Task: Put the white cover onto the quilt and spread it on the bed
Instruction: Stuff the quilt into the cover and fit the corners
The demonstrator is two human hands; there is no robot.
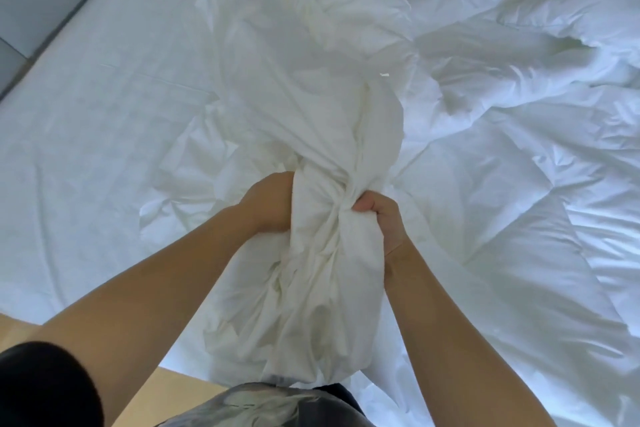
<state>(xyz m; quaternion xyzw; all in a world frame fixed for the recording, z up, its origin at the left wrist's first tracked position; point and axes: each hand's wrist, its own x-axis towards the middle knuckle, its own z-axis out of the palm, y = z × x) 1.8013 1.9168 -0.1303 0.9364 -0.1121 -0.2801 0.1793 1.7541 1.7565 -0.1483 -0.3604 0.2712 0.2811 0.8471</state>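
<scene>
The white cover (311, 87) is bunched up into one long, crumpled roll in the middle of the bed (86, 80). Its long way runs from 6 o'clock, close to the person, up to 12 o'clock at the far side. The left hand (268, 199) holds it at 9 o'clock and the right hand (382, 218) at 3 o'clock. Each grip is squeezed tight on the cloth. The puffy quilt (519, 149) lies just beside the cover at 3 o'clock.

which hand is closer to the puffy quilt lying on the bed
Right. The right hand grips the bunched white cover on the side next to the quilt; the left hand grips it on the far side.
</scene>
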